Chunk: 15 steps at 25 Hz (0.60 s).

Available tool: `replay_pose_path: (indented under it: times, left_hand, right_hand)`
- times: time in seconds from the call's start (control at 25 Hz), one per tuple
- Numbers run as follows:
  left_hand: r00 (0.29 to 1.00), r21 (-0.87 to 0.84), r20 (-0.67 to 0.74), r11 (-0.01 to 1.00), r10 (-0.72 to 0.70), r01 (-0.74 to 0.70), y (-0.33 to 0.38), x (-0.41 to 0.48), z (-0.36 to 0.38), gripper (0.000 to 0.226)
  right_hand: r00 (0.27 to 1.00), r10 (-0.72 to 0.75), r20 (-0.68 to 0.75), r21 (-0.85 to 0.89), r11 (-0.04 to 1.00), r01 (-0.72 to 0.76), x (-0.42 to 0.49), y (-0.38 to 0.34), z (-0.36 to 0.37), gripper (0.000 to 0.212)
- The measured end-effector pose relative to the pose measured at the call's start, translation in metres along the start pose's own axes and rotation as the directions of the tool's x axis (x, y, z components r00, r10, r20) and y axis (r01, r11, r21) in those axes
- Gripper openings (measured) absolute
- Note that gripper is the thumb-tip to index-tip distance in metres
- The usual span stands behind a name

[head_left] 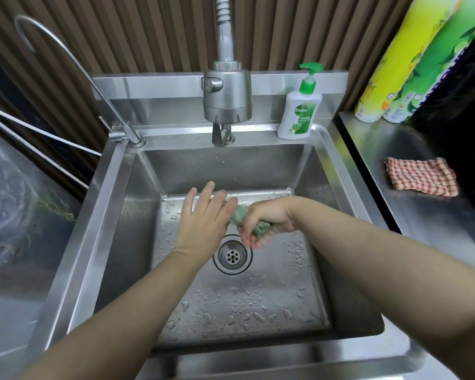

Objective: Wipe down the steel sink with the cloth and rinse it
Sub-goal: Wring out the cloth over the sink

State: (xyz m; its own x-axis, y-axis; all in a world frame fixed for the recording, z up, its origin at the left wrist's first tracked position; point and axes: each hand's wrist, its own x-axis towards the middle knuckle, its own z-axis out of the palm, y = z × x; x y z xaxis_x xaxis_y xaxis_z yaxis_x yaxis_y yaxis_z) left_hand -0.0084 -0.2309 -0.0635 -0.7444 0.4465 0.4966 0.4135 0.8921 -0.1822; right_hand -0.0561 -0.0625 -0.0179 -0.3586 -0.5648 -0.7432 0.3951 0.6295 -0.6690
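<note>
Over at the steel sink (107, 201), starting from the left: the left hand (203, 218) is out flat, fingers straight and fanned, fingertips meeting the end of the green cloth (240, 215). Next along, the right hand (261, 223) has that cloth bunched tight in curled fingers, held just above the drain (232, 255). Looks like wringing to me. Water beads dot the basin floor, so I'd judge the wiping largely done, but nothing runs from the sprayer tap (226, 97), so a final rinse seems left. Far right, a checked rag (421, 176) lies on the counter.
</note>
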Motion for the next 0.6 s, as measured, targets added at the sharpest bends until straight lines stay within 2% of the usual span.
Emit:
replay_pose_path:
  times: [0.04, 0.12, 0.24, 0.32, 0.4, 0.52, 0.6]
  left_hand:
    - [0.997, -0.007, -0.055, 0.998, 0.054, -0.055, -0.004, 0.006, -0.003, 0.036]
    - [0.979, -0.044, -0.105, 0.983, 0.175, -0.181, -0.016, 0.022, -0.008, 0.036]
    - [0.954, -0.2, -0.023, 0.933, 0.3, -0.298, -0.032, 0.039, -0.011, 0.029]
    - [0.95, -0.243, 0.096, 0.933, 0.296, -0.266, -0.035, 0.043, -0.013, 0.026]
    - [0.935, -0.2, 0.248, 0.958, 0.254, -0.207, -0.032, 0.045, -0.021, 0.025]
    - [0.839, -0.081, 0.538, 0.996, 0.075, -0.037, -0.022, 0.045, -0.031, 0.02]
    - [0.78, -0.071, 0.625, 0.993, -0.028, 0.093, -0.014, 0.043, -0.029, 0.016]
  right_hand:
    - [0.993, -0.008, 0.117, 0.022, 1.0, 0.005, -0.004, 0.001, -0.001, 0.009]
    - [0.973, -0.012, 0.231, 0.044, 0.999, 0.002, -0.005, 0.001, 0.002, 0.008]
    - [0.957, -0.01, 0.289, 0.016, 1.0, 0.005, 0.001, -0.002, 0.006, 0.014]
    - [0.986, -0.014, 0.164, -0.027, 0.999, 0.019, 0.004, -0.003, 0.011, 0.031]
    - [0.996, -0.03, -0.086, -0.087, 0.996, 0.023, 0.005, -0.006, 0.018, 0.04]
    - [0.896, -0.103, -0.433, -0.291, 0.956, -0.031, 0.008, -0.007, 0.029, 0.032]
    - [0.822, -0.159, -0.547, -0.398, 0.913, -0.089, 0.012, -0.006, 0.035, 0.025]
